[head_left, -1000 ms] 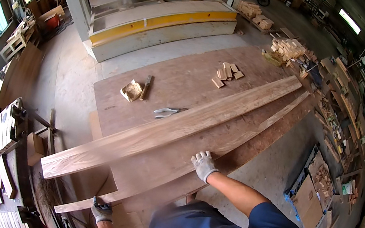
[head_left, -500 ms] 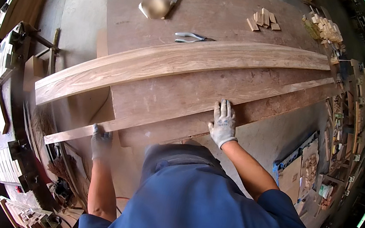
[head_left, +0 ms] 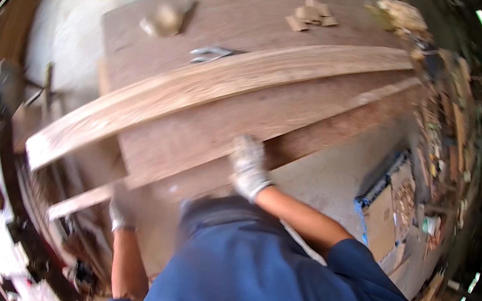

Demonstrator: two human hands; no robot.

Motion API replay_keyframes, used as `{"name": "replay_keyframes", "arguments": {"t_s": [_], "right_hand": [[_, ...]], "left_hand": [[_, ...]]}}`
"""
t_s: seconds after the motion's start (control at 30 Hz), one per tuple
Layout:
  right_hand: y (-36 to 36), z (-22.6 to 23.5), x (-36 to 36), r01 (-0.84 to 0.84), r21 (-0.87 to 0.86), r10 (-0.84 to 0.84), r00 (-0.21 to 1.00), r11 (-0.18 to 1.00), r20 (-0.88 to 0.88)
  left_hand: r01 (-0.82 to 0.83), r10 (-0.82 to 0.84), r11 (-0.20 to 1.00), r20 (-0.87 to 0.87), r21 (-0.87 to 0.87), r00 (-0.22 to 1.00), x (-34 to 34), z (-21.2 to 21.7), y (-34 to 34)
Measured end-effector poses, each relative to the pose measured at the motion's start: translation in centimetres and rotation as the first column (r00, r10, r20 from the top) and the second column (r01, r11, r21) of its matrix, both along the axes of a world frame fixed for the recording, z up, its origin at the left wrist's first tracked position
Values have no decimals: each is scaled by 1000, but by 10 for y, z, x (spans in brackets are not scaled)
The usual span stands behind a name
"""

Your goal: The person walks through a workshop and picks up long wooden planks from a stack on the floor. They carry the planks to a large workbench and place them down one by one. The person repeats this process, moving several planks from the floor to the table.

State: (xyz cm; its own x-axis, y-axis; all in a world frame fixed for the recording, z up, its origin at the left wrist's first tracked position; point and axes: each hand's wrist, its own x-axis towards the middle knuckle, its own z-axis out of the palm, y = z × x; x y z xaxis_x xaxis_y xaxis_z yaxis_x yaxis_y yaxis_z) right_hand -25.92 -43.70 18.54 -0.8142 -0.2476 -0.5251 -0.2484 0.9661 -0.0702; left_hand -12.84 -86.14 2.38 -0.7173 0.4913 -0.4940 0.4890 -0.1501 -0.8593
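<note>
A large brown plywood worktop [head_left: 245, 16] fills the upper middle of the blurred, tilted view, seen from above by a person in a blue short-sleeved shirt [head_left: 293, 295]. Two long timbers lie across it on a slant, running from lower left to upper right.

The wider one, a long pale wooden plank [head_left: 214, 84] with visible grain, lies further from the person; its left end juts out past the worktop's edge. Nearer the person lies a narrower, darker strip of wood [head_left: 330, 118], roughly parallel to the plank and apart from it, along the worktop's near edge.

The right hand [head_left: 249, 166], in a light grey work glove, rests flat with fingers spread on the narrow strip about midway along it, pressing down rather than gripping. The left hand [head_left: 121, 214], also gloved, sits at the strip's lower left end; motion blur hides whether it is clenched around the wood or only touching it.

Beyond the plank, on the worktop's far side, lie a small grey metal tool [head_left: 210, 53], a crumpled tan lump beside a dark stick [head_left: 164, 19], and a cluster of small pale wooden offcuts [head_left: 310, 14]. To the right, on the concrete floor, stands an open cardboard box [head_left: 391, 206].
</note>
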Motion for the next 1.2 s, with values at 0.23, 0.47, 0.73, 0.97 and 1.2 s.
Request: {"name": "replay_keyframes", "arguments": {"t_s": [0.23, 0.47, 0.73, 0.97, 1.2], "right_hand": [[-25, 10, 25, -391, -58, 369, 901, 918, -227], [74, -14, 16, -25, -18, 19, 963, 1000, -268], [174, -14, -13, 336, 38, -312, 907, 941, -283], [186, -14, -17, 410, 63, -382, 887, 910, -259], [180, -4, -40, 327, 196, -289, 936, 924, -202]], "left_hand": [[-106, -816, -129, 45, -986, 576, -5, 18, 0], [106, -676, -466, 431, -878, 598, -7, 0, -5], [-29, 54, 986, -151, 163, 987, -1, -26, -35], [206, -190, 978, -534, -30, 824, -12, -6, -21], [176, -105, 969, -359, 171, 927, 21, 11, -23]]}}
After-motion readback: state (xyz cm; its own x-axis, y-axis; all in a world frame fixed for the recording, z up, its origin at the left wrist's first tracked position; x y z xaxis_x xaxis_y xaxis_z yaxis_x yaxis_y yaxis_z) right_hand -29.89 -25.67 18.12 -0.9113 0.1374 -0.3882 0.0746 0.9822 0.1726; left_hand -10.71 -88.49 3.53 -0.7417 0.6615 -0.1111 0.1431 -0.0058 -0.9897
